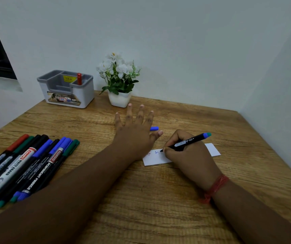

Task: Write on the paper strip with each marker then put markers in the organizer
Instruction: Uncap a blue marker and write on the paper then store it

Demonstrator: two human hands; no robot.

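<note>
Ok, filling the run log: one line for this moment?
right hand: writing, blue marker | left hand: flat beside paper strip | organizer: one red marker

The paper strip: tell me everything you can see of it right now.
The paper strip is a narrow white rectangle lying flat on the wooden table, long side running left to right. Small blue handwriting shows near its left end. The right hand rests on its middle, hiding that part, and grips a black marker whose tip meets the paper. The left hand lies open, its base at the strip's left end. Its right end is blank.
</note>
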